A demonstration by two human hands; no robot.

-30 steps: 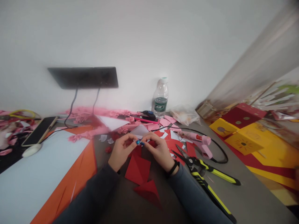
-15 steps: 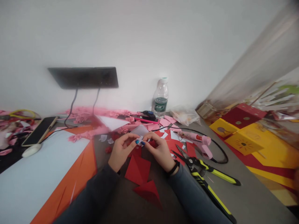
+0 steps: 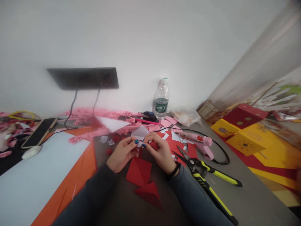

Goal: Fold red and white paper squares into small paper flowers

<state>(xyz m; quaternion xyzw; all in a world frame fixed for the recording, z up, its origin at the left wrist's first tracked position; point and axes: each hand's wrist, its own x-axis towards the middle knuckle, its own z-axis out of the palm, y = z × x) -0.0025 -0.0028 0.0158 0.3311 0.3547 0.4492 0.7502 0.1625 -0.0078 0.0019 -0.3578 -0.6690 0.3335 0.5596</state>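
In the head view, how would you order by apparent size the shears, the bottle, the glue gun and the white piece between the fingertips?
1. Shears
2. Bottle and glue gun, too alike to rank
3. White piece, partly hidden

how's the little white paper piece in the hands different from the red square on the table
The white paper piece is small, the red square clearly larger. The white paper piece is held between the left hand and right hand; the red square lies on the table. Both look like paper.
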